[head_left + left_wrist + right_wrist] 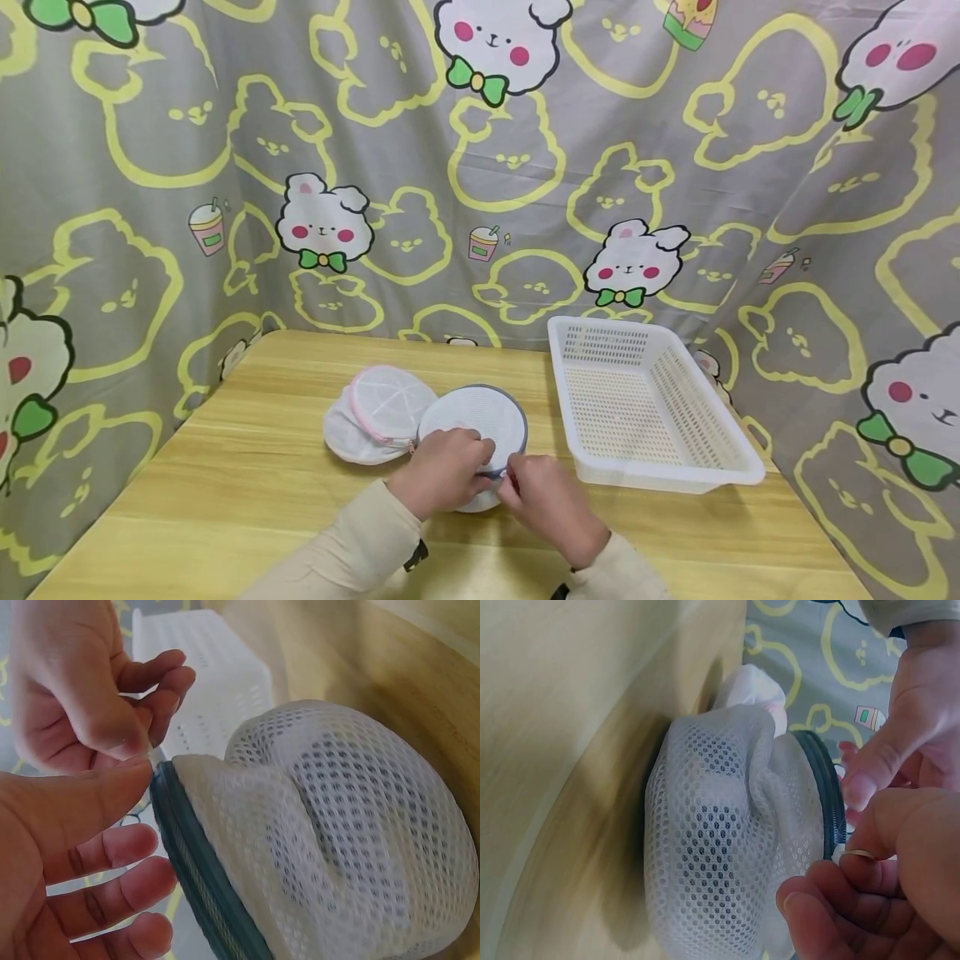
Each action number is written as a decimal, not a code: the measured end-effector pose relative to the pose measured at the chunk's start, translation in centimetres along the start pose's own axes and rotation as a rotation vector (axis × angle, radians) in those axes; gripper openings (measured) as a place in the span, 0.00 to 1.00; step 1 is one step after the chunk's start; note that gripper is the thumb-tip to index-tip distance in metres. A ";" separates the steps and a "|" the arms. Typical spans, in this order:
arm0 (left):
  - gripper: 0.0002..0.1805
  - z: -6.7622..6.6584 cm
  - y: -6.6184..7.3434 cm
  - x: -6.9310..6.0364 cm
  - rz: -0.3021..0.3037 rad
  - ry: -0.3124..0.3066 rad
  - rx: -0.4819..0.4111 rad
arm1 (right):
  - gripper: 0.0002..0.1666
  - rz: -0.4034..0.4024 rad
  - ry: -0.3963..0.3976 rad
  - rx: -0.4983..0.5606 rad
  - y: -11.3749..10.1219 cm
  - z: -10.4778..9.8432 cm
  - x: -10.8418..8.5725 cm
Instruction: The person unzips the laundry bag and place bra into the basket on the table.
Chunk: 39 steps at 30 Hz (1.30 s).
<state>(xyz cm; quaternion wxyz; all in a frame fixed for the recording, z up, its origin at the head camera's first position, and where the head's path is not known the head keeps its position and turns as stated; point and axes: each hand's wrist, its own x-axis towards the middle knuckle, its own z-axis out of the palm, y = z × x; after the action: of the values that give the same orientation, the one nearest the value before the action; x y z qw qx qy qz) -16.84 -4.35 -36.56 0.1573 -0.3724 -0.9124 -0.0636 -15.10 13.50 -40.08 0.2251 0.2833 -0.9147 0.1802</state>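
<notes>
A round white mesh laundry bag [491, 410] with a dark blue zipper [206, 881] around its top stands at the front middle of the table. My left hand [446, 471] lies over its near rim and holds the edge, thumb tip close to the zipper. Just to the right, my right hand [551, 504] pinches at the zipper's edge between thumb and curled fingers; the zipper pull is mostly hidden by the fingertips. In the left wrist view, the bag's mesh side [375, 825] bulges and folds. Left of it lies a pink-trimmed mesh bag [393, 402] over another white bag [341, 433].
A white plastic basket [660, 477] with slotted walls stands at the right of the wooden table [225, 492]. A grey cartoon-print curtain [412, 167] hangs along the table's back and both sides.
</notes>
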 end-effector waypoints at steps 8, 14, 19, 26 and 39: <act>0.15 0.2 0.2 0.1 0.043 0.038 0.018 | 0.20 -0.038 0.012 0.061 -0.6 0.1 0.2; 0.14 0.4 0.1 0.0 0.052 0.056 0.009 | 0.21 -0.054 0.025 0.077 -0.6 0.2 0.2; 0.13 0.3 0.2 0.0 0.049 0.038 0.002 | 0.21 -0.059 0.031 0.075 -0.6 0.3 0.2; 0.14 0.2 0.2 -0.1 0.052 0.039 0.003 | 0.21 -0.067 0.046 0.093 -0.4 0.3 0.1; 0.15 0.0 0.0 -0.4 0.042 0.019 -0.009 | 0.19 -0.020 0.018 0.079 0.3 -0.2 0.0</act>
<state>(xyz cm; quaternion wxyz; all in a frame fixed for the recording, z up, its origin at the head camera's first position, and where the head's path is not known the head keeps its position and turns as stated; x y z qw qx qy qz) -16.53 -4.60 -36.67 0.1657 -0.3915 -0.9025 -0.0681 -15.23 13.84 -40.02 0.2238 0.2997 -0.9018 0.2165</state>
